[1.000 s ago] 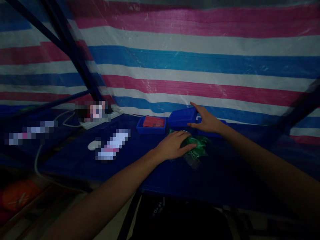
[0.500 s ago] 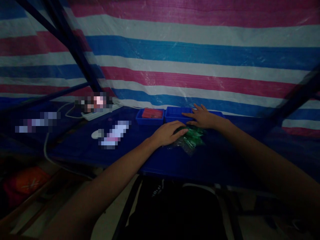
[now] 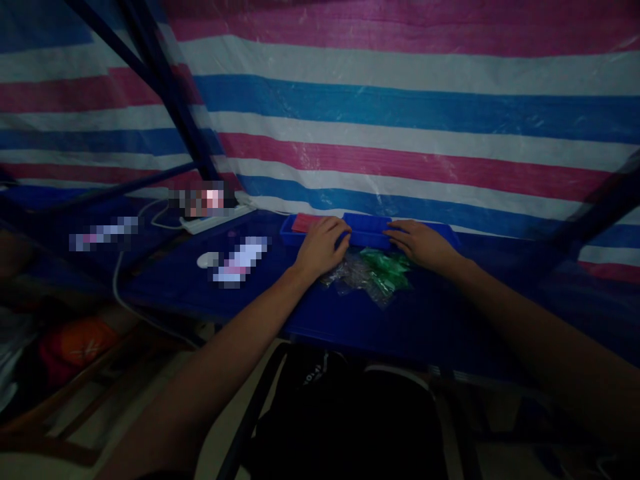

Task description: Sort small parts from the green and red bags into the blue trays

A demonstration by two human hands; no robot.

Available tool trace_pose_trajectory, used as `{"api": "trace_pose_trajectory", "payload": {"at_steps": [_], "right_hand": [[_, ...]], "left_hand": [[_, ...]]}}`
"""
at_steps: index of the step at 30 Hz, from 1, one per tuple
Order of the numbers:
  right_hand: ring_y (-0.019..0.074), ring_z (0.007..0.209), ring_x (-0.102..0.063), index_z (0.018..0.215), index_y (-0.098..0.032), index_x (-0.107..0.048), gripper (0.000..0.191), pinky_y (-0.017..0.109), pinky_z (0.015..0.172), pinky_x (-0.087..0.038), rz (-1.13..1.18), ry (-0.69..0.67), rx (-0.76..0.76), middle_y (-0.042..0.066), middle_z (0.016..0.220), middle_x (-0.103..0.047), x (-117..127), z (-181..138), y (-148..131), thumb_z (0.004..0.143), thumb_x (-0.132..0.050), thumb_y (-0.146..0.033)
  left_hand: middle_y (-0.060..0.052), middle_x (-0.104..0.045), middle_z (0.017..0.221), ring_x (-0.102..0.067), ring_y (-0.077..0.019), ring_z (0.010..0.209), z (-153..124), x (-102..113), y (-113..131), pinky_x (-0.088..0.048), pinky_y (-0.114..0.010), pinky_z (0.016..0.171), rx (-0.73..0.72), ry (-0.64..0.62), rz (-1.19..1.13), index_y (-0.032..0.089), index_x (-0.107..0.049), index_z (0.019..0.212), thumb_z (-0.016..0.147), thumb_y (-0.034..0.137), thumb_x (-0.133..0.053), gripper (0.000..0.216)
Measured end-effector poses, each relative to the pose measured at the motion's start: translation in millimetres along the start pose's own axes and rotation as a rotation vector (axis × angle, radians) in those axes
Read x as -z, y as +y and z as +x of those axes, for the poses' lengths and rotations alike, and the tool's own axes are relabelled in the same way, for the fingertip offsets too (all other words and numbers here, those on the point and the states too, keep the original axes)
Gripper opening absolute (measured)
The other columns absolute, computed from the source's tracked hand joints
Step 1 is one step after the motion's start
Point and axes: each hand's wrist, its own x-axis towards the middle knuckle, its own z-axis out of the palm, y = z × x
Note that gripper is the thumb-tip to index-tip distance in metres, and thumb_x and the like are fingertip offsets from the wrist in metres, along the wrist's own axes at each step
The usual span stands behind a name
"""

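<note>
My left hand [image 3: 320, 245] rests with curled fingers on the near rim of a blue tray [image 3: 289, 235] holding something red [image 3: 303, 222]. My right hand [image 3: 419, 242] lies palm down, fingers stretched out, against the right end of a second blue tray [image 3: 367, 227]. Between and just in front of both hands lies a heap of clear plastic bags [image 3: 373, 272], some with green contents. Neither hand touches the heap. A third blue tray [image 3: 447, 235] shows partly behind my right hand.
The blue table [image 3: 350, 313] also carries a white round object [image 3: 206, 260], a white power strip [image 3: 215, 219] with cables, and blurred-out items at the left. A striped pink, white and blue tarp [image 3: 400, 107] hangs behind. A dark bag [image 3: 345, 413] sits under the table edge.
My left hand has lifted off the green bags and moved up to the left tray's rim. My right hand set the middle tray down flat and slid to its right end.
</note>
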Motion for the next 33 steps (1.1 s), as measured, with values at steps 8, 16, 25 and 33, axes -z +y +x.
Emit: {"api": "trace_pose_trajectory", "payload": {"at_steps": [8,16,25,33], "right_hand": [[0.0273,0.14,-0.05,0.141,-0.02,-0.058,0.042,0.048,0.118,-0.041,0.039,0.036,0.046,0.009,0.15,-0.056,-8,-1,4,0.103,-0.041,-0.026],[0.0289,0.137,-0.053,0.142,-0.021,-0.058,0.042,0.049,0.116,-0.044,0.053,0.092,0.049,0.01,0.146,-0.059,-14,0,7,0.103,-0.045,-0.029],[0.0283,0.137,-0.053,0.143,-0.022,-0.057,0.042,0.049,0.115,-0.045,0.046,0.077,0.029,0.009,0.147,-0.058,-14,0,6,0.104,-0.044,-0.03],[0.0287,0.137,-0.052,0.142,-0.022,-0.059,0.042,0.049,0.115,-0.045,0.072,0.082,0.015,0.01,0.146,-0.059,-11,0,3,0.104,-0.044,-0.03]], "left_hand": [[-0.011,-0.056,0.138,-0.032,-0.0345,0.142,-1,12,-34,-0.027,-0.056,0.117,0.329,0.16,0.315,0.021,-0.066,0.123,0.101,0.041,-0.046,0.036],[-0.016,-0.056,0.134,-0.051,-0.0361,0.123,3,26,-65,-0.045,-0.05,0.099,0.676,-0.071,0.414,0.021,-0.067,0.118,0.092,0.053,-0.054,0.043],[-0.028,-0.067,0.121,-0.061,-0.0454,0.113,51,39,-82,-0.049,-0.052,0.093,0.737,-0.522,0.473,0.011,-0.069,0.119,0.068,0.086,-0.06,0.091],[-0.024,-0.062,0.136,-0.061,-0.0448,0.119,79,22,-82,-0.052,-0.048,0.093,0.836,-0.718,0.401,0.015,-0.066,0.131,0.061,0.084,-0.067,0.099]]}}
